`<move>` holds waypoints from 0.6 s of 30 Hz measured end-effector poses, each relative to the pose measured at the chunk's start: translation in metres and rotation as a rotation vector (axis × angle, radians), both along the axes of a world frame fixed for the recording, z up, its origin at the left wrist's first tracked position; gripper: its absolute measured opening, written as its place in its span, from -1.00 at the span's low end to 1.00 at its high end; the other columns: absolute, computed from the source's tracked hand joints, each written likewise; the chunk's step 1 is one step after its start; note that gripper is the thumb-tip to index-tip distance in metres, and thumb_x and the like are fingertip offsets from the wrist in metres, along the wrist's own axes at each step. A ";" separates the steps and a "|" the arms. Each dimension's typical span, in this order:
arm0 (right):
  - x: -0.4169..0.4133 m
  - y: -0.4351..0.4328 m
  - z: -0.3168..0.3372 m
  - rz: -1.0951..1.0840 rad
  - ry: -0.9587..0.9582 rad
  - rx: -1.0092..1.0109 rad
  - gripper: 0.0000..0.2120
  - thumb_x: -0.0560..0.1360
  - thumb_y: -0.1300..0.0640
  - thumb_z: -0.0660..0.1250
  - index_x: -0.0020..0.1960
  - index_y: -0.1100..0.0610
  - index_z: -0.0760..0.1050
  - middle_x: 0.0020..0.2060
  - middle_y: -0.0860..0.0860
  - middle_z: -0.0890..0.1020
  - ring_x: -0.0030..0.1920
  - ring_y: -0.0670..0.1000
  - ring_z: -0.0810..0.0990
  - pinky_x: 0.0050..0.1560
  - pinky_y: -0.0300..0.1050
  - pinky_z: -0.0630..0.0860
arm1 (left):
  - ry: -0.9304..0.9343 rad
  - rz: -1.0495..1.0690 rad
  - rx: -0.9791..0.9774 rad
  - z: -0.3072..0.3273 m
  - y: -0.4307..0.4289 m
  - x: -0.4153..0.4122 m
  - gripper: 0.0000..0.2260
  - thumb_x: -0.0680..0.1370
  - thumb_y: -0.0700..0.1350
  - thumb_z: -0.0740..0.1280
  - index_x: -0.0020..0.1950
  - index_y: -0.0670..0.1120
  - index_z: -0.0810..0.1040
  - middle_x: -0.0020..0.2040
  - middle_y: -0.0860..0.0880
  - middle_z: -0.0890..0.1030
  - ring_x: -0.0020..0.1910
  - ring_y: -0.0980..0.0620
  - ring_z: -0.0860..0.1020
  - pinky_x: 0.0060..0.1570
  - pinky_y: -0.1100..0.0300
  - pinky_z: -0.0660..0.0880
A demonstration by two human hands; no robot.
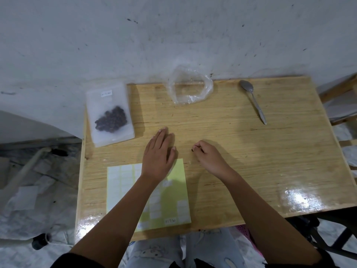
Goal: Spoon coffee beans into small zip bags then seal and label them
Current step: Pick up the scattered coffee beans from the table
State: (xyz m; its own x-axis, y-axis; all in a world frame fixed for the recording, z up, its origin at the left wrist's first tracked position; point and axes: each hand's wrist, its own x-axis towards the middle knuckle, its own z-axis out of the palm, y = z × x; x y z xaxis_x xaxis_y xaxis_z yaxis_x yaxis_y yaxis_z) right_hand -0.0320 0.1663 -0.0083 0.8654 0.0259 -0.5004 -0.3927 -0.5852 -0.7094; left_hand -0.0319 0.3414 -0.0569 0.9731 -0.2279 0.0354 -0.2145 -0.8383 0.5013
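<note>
Here, bean (192,150) pinched in right hand (208,156), zip bag (110,115) far-left

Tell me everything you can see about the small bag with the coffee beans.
The bag is a frosted, see-through plastic pouch lying flat over the far left corner of the table, turned slightly askew. Dark coffee beans bunch in its near half. A small white label with handwriting too small to read sits near its far edge. Its zip cannot be made out. Neither the left hand nor the right hand touches it.
</note>
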 end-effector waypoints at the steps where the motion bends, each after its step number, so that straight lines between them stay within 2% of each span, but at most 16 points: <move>1: -0.001 0.000 0.001 -0.096 0.052 0.125 -0.82 0.61 0.13 0.13 -0.12 0.12 0.44 -0.41 -0.05 0.42 -0.47 -0.16 0.38 -0.43 -0.26 0.30 | -0.002 0.016 -0.004 0.001 -0.001 0.001 -0.59 0.57 0.02 0.08 0.32 -0.11 0.46 0.43 -0.10 0.36 0.43 -0.06 0.29 0.36 0.04 0.24; 3: -0.002 -0.001 0.002 -0.263 0.159 0.338 -0.77 0.61 0.19 0.09 -0.21 0.13 0.38 -0.49 -0.02 0.34 -0.60 -0.16 0.27 -0.57 -0.29 0.17 | 0.008 0.048 -0.021 0.005 -0.003 0.004 -0.60 0.55 0.03 0.09 0.28 -0.10 0.48 0.39 -0.08 0.40 0.37 -0.07 0.35 0.28 0.04 0.30; 5: 0.000 -0.002 0.002 -0.376 0.242 0.509 -0.75 0.59 0.23 0.03 -0.23 0.15 0.35 -0.56 -0.02 0.31 -0.64 -0.13 0.20 -0.60 -0.34 0.07 | 0.017 0.061 -0.048 0.009 -0.003 0.010 -0.60 0.53 0.03 0.09 0.25 -0.11 0.50 0.34 -0.08 0.44 0.30 -0.08 0.40 0.22 0.04 0.36; 8: 0.008 -0.005 0.002 -0.503 0.319 0.751 -0.73 0.57 0.26 -0.03 -0.25 0.16 0.33 -0.61 -0.05 0.32 -0.66 -0.12 0.17 -0.61 -0.37 0.06 | 0.036 0.101 -0.161 0.017 -0.008 0.024 -0.60 0.52 0.01 0.10 0.21 -0.18 0.51 0.26 -0.11 0.47 0.23 -0.08 0.43 0.20 0.12 0.36; 10: 0.017 -0.010 0.007 -0.542 0.320 0.865 -0.72 0.57 0.25 -0.02 -0.27 0.17 0.33 -0.61 -0.04 0.31 -0.66 -0.11 0.17 -0.63 -0.36 0.07 | 0.054 0.166 -0.281 0.027 -0.015 0.040 -0.66 0.55 -0.08 0.16 0.25 -0.21 0.46 0.26 -0.12 0.44 0.21 -0.06 0.43 0.19 0.17 0.36; 12: 0.029 -0.018 0.016 -0.534 0.278 0.876 -0.72 0.56 0.24 0.03 -0.30 0.16 0.33 -0.61 -0.04 0.30 -0.65 -0.11 0.17 -0.62 -0.34 0.07 | 0.030 0.240 -0.341 0.040 -0.022 0.061 -0.67 0.58 -0.17 0.21 0.33 -0.20 0.38 0.29 -0.11 0.38 0.24 -0.04 0.41 0.20 0.20 0.33; 15: 0.054 -0.036 0.032 -0.480 0.178 0.832 -0.73 0.58 0.24 0.11 -0.31 0.17 0.32 -0.60 -0.03 0.30 -0.64 -0.12 0.18 -0.62 -0.33 0.07 | -0.014 0.329 -0.403 0.058 -0.034 0.094 -0.59 0.57 -0.18 0.24 0.41 -0.17 0.28 0.35 -0.12 0.30 0.29 -0.06 0.36 0.25 0.14 0.34; 18: 0.078 -0.059 0.044 -0.442 0.064 0.743 -0.71 0.58 0.23 0.19 -0.32 0.18 0.33 -0.58 -0.03 0.30 -0.63 -0.12 0.20 -0.60 -0.32 0.08 | -0.018 0.345 -0.437 0.069 -0.046 0.121 -0.54 0.60 -0.13 0.21 0.48 -0.11 0.20 0.41 -0.11 0.24 0.36 -0.02 0.30 0.25 0.31 0.22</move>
